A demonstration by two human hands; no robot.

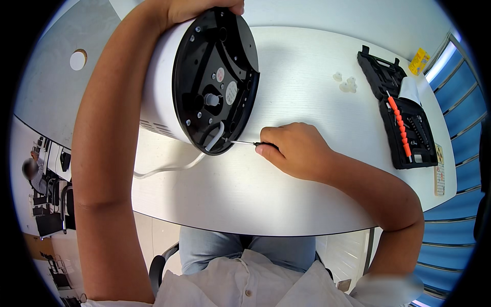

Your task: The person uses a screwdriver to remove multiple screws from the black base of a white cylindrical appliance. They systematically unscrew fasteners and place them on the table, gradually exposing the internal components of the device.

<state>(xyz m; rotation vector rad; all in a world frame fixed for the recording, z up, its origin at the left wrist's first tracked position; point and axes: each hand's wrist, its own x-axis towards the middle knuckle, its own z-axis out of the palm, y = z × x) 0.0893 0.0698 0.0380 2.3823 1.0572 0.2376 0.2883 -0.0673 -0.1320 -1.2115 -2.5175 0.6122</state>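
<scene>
A white round-bodied appliance (162, 84) lies tilted on its side, its black underside (204, 71) facing right. Screws, round labels and a pale central knob show on that underside. My left hand (197, 10) grips the appliance's far upper edge, partly cut off by the top of the picture. My right hand (296, 151) is closed around the dark handle of a screwdriver (245, 143). The screwdriver's thin shaft points left, its tip at the underside's lower edge beside the white power cord (176, 168). Whether the tip sits in a screw is too small to tell.
On the white table (286, 199), an open black tool case (406, 133) with an orange flexible shaft (400, 128) lies at the right. Near it are a remote control (439, 171), small translucent pieces (349, 85) and a yellow box (419, 61). Metal rails (460, 110) run beyond the right edge.
</scene>
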